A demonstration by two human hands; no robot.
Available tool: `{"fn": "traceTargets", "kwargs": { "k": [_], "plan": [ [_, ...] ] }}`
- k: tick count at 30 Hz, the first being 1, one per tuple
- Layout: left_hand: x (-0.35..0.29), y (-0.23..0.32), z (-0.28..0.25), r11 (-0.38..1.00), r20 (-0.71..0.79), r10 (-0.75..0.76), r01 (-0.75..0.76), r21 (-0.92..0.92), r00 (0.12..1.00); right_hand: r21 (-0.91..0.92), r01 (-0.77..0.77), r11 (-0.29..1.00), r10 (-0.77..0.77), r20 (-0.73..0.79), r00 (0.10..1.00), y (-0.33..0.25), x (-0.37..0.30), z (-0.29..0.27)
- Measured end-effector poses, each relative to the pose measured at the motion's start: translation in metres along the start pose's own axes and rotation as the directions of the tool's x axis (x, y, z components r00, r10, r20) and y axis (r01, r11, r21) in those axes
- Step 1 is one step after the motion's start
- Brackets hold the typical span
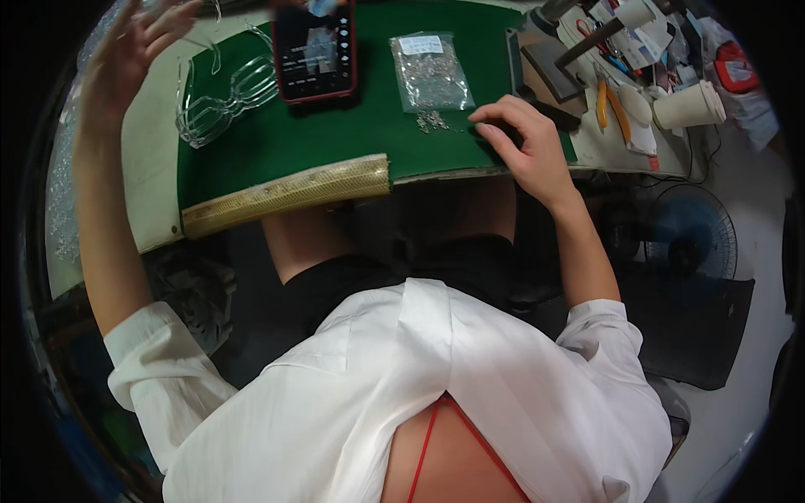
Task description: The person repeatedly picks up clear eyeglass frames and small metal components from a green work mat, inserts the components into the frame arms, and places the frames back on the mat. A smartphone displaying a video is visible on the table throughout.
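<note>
My left hand [138, 46] is raised over the far left side of the table, its fingers stretched apart and slightly blurred; I see nothing held in it. Just to its right, clear plastic eyeglass frames [220, 107] lie on the green mat [352, 138], some partly overlapping. My right hand [527, 147] rests at the mat's right side, thumb and forefinger brought close in a pinch. Whatever is between those fingertips is too small to make out. Left of them is a small pile of tiny metal parts [433, 122], at the mouth of a clear plastic bag [430, 74] filled with similar parts.
A phone in a red case [316, 54] stands at the back, its screen lit. Gold patterned trim [285, 194] covers part of the near table edge. On the right are orange-handled pliers [619, 116], a paper cup [689, 106] and clutter. A fan [692, 235] stands below.
</note>
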State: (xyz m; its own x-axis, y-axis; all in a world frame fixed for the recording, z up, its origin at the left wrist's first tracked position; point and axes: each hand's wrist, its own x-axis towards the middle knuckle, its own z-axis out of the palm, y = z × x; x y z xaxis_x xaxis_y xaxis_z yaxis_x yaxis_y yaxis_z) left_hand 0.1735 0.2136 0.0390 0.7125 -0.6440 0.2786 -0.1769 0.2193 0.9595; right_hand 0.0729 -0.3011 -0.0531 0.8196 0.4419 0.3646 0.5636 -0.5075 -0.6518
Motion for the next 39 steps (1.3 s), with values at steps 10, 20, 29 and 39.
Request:
{"fn": "traceTargets", "kwargs": {
  "k": [10, 20, 29, 39],
  "plan": [
    [-0.009, -0.009, 0.199, 0.975, -0.361, 0.213, -0.177, 0.131, 0.908, -0.041, 0.01, 0.999, -0.007, 0.068, 0.998, 0.003, 0.007, 0.006],
    [0.006, -0.029, 0.235, 0.927, -0.49, 0.189, 0.01, 0.374, 0.851, -0.188, 0.0, 0.982, 0.014, 0.077, 0.997, -0.003, 0.013, 0.015],
    [0.012, -0.052, 0.225, 0.897, -0.305, 0.374, -0.258, 0.358, 0.876, -0.127, -0.034, 0.991, 0.038, 0.026, 0.999, 0.002, 0.005, 0.009],
    [0.038, -0.065, 0.269, 0.861, -0.292, 0.345, -0.177, 0.477, 0.892, -0.301, 0.035, 0.953, -0.023, 0.042, 0.999, 0.003, 0.008, 0.012]
  ]
}}
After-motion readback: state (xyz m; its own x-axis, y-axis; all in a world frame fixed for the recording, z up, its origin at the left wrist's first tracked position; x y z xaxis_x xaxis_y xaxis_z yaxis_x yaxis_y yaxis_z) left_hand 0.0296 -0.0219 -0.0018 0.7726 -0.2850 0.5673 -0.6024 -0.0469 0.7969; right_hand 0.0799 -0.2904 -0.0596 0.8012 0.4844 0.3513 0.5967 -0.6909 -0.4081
